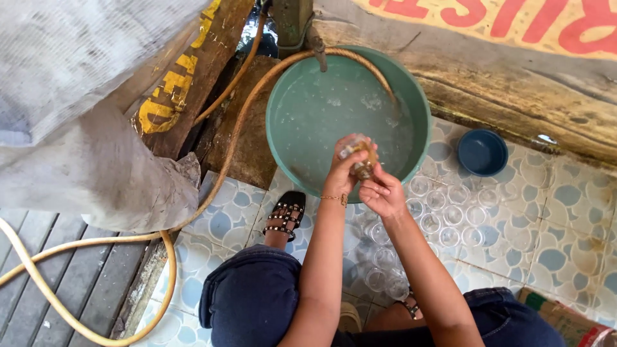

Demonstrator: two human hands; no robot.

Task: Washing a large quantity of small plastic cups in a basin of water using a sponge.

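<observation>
Head view: left hand (344, 168) and right hand (381, 193), raised together, grip a glass (361, 156).

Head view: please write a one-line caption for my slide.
Both hands, left hand and right hand, hold a small glass over a green basin of water.

One green basin (280, 122) of water, upper middle. One small blue bowl (482, 151), upper right. One yellow hose (77, 247), lower left. Two hands: left hand (342, 166), right hand (382, 195), one glass (362, 157) between them. Clear glasses (450, 215) on the tiles, centre right: roughly fifteen, exact count unclear. One black sandal (287, 214).
</observation>
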